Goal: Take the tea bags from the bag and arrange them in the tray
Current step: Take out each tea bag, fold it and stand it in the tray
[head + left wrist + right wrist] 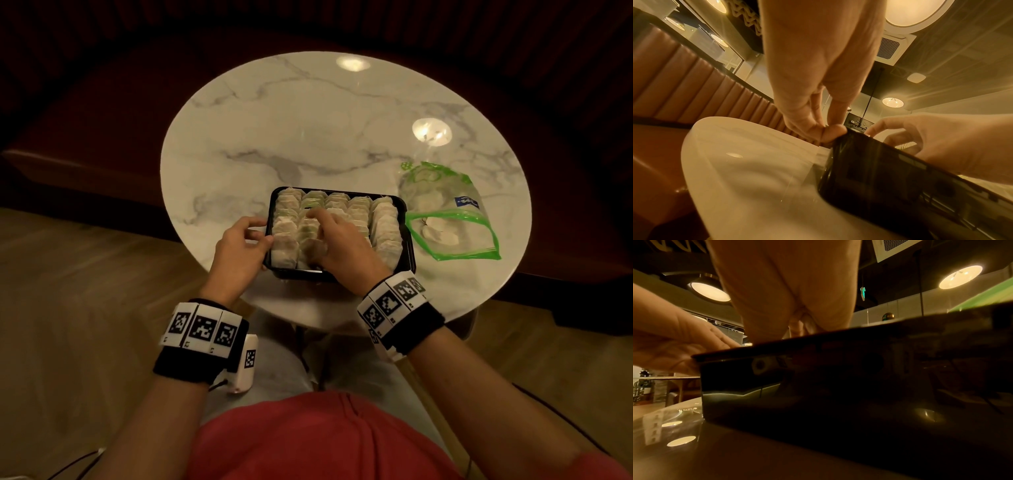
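A black tray (410, 246) sits at the near side of the round marble table, packed with several rows of pale tea bags (387, 226). My left hand (265, 233) pinches the tray's left rim, thumb and finger closed on the corner (830, 132). My right hand (318, 226) lies over the middle rows with loosely bent fingers touching the tea bags; its fingertips (801, 324) dip behind the tray wall (838, 378). To the right of the tray lies a clear zip bag (455, 219) with a green edge, its mouth open, and a few tea bags (442, 236) inside.
The marble table (308, 137) is bare beyond the tray and bag. A dark upholstered bench (694, 78) curves round its far side. Wooden floor lies to the left and right of my lap. The table edge is close below the tray.
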The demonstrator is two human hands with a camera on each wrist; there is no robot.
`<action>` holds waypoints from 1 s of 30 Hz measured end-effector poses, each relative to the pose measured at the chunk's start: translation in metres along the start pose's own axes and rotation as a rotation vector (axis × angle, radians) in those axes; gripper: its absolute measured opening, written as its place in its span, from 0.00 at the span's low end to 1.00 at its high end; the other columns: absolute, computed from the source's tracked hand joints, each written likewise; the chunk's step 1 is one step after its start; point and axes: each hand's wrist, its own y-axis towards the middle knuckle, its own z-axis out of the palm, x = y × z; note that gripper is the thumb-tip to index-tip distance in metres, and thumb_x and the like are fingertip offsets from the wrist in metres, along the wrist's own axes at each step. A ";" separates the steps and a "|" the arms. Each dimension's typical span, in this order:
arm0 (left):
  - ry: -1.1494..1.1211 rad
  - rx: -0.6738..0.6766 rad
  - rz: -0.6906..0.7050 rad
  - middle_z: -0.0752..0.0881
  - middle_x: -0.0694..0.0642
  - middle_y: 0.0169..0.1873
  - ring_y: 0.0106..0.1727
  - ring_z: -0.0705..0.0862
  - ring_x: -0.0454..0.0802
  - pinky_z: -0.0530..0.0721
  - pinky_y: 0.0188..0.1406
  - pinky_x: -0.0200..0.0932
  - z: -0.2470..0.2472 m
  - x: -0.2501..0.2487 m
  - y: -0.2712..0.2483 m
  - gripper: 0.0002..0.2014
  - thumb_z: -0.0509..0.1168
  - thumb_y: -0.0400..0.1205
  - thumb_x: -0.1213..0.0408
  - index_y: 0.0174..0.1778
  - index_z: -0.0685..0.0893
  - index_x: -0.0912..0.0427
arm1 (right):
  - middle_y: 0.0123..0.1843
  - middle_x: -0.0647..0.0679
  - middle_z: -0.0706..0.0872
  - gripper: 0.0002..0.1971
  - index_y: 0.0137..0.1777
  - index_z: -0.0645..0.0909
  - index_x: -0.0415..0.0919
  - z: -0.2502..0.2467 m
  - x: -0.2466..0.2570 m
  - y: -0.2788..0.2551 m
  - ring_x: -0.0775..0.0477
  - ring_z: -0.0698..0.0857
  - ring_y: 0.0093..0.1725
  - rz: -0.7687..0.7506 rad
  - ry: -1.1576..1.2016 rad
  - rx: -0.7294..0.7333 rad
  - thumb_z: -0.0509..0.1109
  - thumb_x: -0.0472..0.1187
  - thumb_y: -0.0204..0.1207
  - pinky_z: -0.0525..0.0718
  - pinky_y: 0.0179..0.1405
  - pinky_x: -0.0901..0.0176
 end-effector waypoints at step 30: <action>0.796 0.643 0.602 0.70 0.65 0.76 0.77 0.69 0.62 0.68 0.75 0.52 0.186 -0.121 0.002 0.14 0.60 0.87 0.62 0.63 0.85 0.65 | 0.76 0.39 0.74 0.19 0.75 0.71 0.37 -0.117 -0.135 -0.017 0.39 0.72 0.74 0.598 -0.438 0.320 0.57 0.41 0.86 0.65 0.75 0.52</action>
